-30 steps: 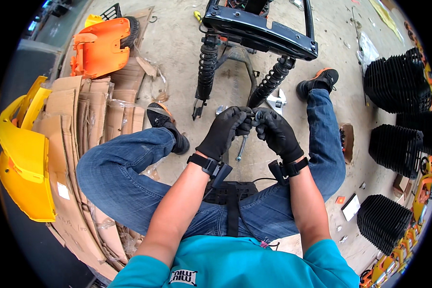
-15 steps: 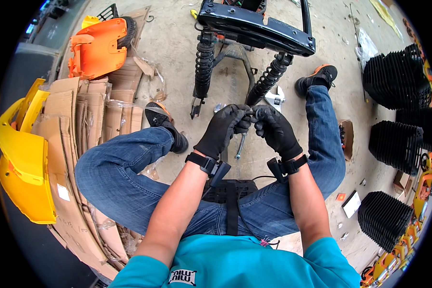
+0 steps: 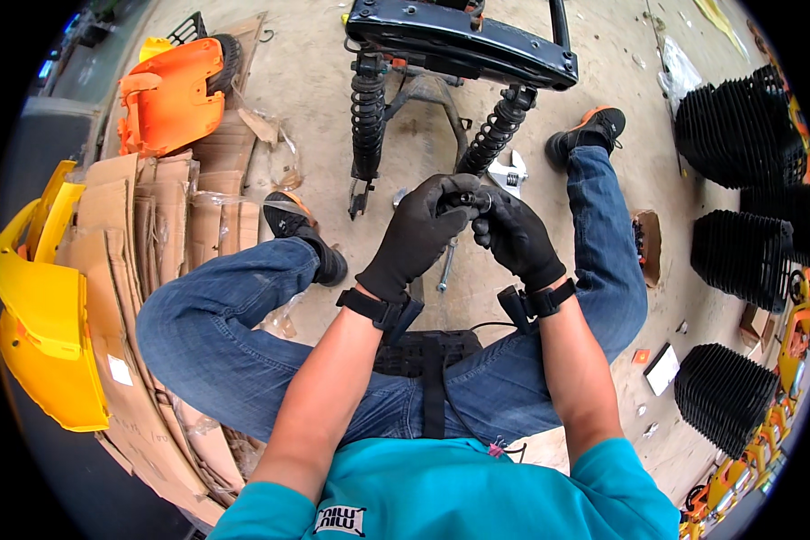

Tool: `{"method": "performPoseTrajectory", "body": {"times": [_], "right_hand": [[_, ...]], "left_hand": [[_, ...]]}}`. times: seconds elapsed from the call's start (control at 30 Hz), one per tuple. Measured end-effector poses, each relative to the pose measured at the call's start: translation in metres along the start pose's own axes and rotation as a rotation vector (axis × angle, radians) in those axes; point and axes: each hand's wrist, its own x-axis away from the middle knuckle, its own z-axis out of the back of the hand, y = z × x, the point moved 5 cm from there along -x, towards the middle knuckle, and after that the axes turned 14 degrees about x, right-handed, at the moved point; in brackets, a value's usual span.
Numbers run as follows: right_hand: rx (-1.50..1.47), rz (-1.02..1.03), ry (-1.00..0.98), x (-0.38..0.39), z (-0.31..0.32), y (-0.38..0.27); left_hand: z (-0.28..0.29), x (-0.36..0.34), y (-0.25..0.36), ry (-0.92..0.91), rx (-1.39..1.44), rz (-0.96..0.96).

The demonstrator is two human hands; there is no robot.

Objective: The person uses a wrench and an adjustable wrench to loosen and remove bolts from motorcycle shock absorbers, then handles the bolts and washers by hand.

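Note:
Both my hands wear black gloves and meet in front of the frame, between my knees. My left hand [image 3: 421, 229] closes its fingers on a small dark metal cylindrical part [image 3: 467, 197]. The fingers of my right hand [image 3: 520, 236] pinch a small shiny ring-like metal piece [image 3: 484, 202] right beside it; whether the two pieces are joined I cannot tell. Just beyond the hands, two black coil-spring shock absorbers [image 3: 367, 117] hang from a black metal frame [image 3: 459, 43]. Below the hands a long bolt [image 3: 445, 270] lies on the floor.
An adjustable wrench [image 3: 510, 174] lies beyond my right hand. Flattened cardboard [image 3: 112, 270], an orange panel [image 3: 175, 99] and yellow panels [image 3: 49, 315] are at the left. Stacked black ribbed plastic parts [image 3: 738, 135] and a small open box [image 3: 650, 247] stand at the right.
My left hand has shifted up and turned, so more of the small metal parts shows between the fingers. The view has moved slightly; my right hand keeps its pinch.

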Motion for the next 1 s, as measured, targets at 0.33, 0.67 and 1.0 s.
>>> {"method": "performPoseTrajectory", "body": {"times": [0.33, 0.67, 1.0], "right_hand": [[-0.053, 0.045, -0.077, 0.001, -0.001, -0.001], [-0.056, 0.036, -0.042, -0.002, 0.001, -0.002], [-0.06, -0.008, -0.022, -0.001, 0.0, -0.002]], "left_hand": [[-0.02, 0.003, 0.01, 0.025, -0.245, -0.084], [-0.011, 0.004, 0.013, 0.163, -0.539, -0.208], [0.011, 0.0, -0.007, 0.164, -0.445, 0.038]]}}
